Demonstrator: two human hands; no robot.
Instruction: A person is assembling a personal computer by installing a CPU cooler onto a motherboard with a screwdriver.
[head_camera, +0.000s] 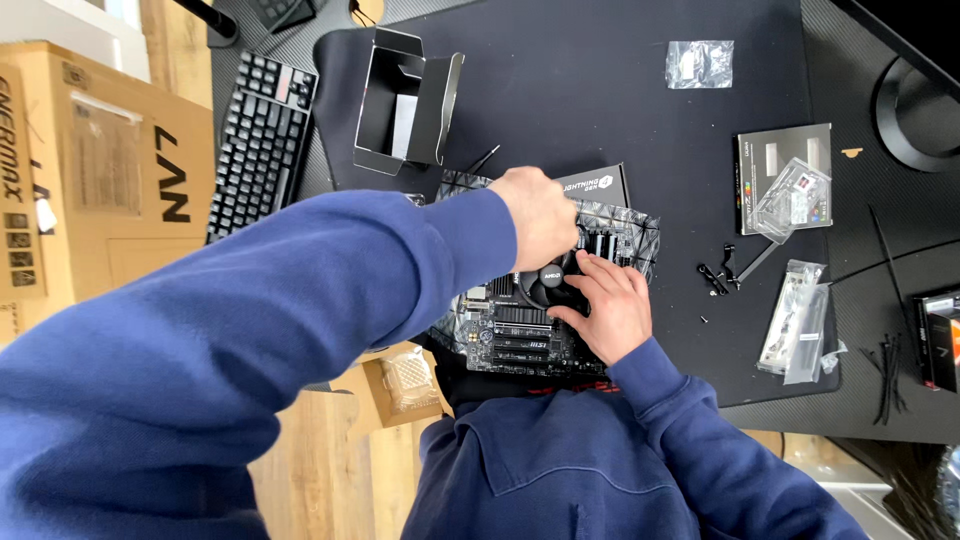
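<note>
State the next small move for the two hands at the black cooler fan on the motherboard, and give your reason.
Probably press the cooler fan down evenly. The right hand lies flat on its edge, the left hand is fisted above its far side, and the motherboard lies flat beneath, so steady pressure seems safest.

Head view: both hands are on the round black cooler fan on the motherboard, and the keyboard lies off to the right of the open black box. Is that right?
Not quite. In the head view the keyboard lies left of the open black box, not right. The rest holds: the left hand and right hand are both at the round black cooler fan on the motherboard.
</note>
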